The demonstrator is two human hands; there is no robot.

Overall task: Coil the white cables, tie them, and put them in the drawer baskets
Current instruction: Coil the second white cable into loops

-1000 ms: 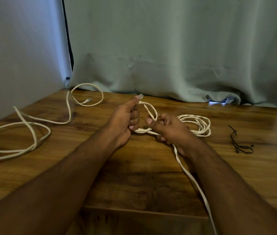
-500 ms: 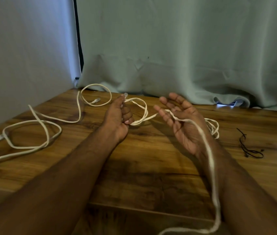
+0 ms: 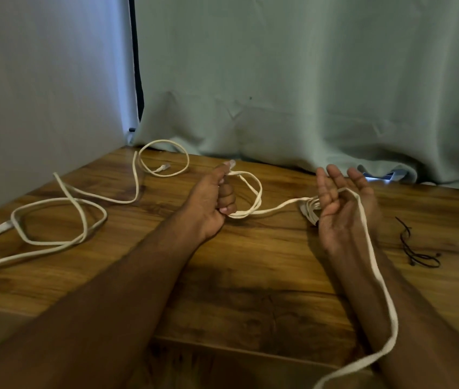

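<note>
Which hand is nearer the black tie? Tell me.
Right. The right hand is open, palm up, just left of the black tie lying on the table. The left hand is farther left, holding the cable.

Under my view lies a brown wooden surface (image 3: pixel 250 276) with dark, streaky grain and a seam running across its near part. Behind it, a pale green curtain (image 3: pixel 307 80) hangs down in soft folds, its hem bunched where it meets the far edge of the wood. To my left stands a plain whitish wall (image 3: pixel 40 80), and a narrow dark strip (image 3: pixel 136 66) runs upright between that wall and the curtain's edge.
</note>
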